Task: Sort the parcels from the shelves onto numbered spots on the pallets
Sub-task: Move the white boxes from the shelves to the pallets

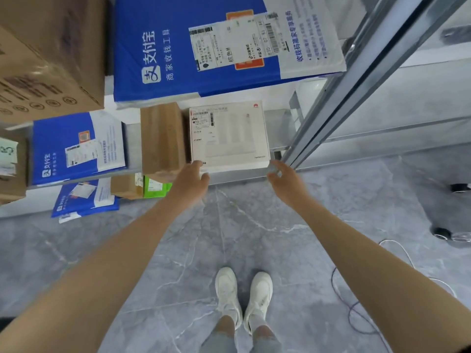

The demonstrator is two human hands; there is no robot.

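White parcel (229, 138) lies flat at the shelf's (239, 178) near edge, label up, so both near corners are reachable. Left hand (191, 179) is on the near-left corner; cannot tell whether it grips. Right hand (283, 174) is blurred, fingers loosely spread just beside the near-right corner. Brown carton (161, 141) crowds the left side and the steel upright (331, 93) stands right. Judged: pull straight toward the open floor (242, 238).

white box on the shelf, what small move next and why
Probably grip the white box with both hands and slide it forward off the shelf: the left hand and right hand sit at its near corners, and a brown carton crowds its left side.
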